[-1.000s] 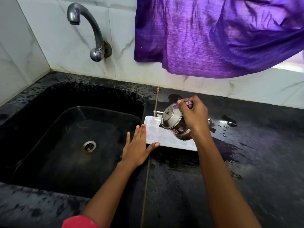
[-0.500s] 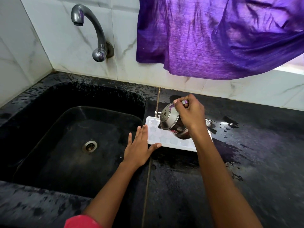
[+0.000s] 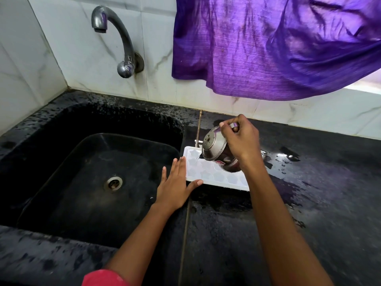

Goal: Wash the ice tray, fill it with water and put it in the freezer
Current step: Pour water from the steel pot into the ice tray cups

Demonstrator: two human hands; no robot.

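Ice tray: the white ice tray (image 3: 214, 176) lay flat on the wet black counter (image 3: 309, 203), just right of the sink (image 3: 61, 141), its left end at the basin's rim.
Right hand: the right hand (image 3: 242, 144) was closed around the rim of a small steel pot (image 3: 216, 151), tipped steeply mouth-down over the tray's far half.
Left hand: the left hand (image 3: 175, 186) lay open and flat, fingers together, thumb spread along the tray's near left corner, steadying it.
Step in hand: filling the cells, by my judgement; no stream of water was clear enough to confirm.
Doing it well: pour slowly, move the pot along the rows, and stop short of each cell's brim so the carry to the freezer spills nothing.
Risk: the counter was wet, so the tray could slide; the bracing hand should hold until pouring ends.
Tap: the tap (image 3: 115, 38) stood over the sink, with no water visible from it.
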